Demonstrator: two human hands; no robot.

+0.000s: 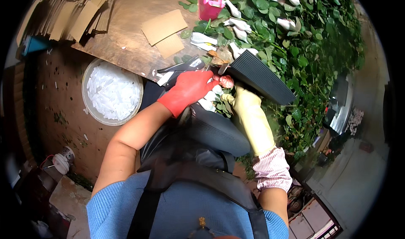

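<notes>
Two gloved hands, head view, worker's own L and R. L hand point(189, 90), red glove, fingers bent, tips at a pink bloom point(226, 81); grip firmness can't be told, as the fingertips are partly hidden. R hand point(247, 102), yellow glove, fingers curled beside green leaves point(225, 107) just below the bloom; can't tell whether it grasps a stem. Bloom lies btwn the hands, nearer L, above the worker's lap, w/ white material point(207, 102) just under the L glove. R forearm bears a striped cuff point(273, 167). Adj. to R hand, upper side: ridged black panel point(263, 76), tilted. Beyond, upper R: heap of leafy stems point(303, 64) w/ several white-wrapped flower heads point(286, 25). Top ctr.: pink container point(211, 4), upright. On brown table point(124, 22): two loose cardboard pieces point(164, 26), overlapping; upper L, a stack of cardboard point(63, 17). Below table edge, L: round tub point(110, 122), full of white strips point(113, 89), on brown floor point(90, 142).
</notes>
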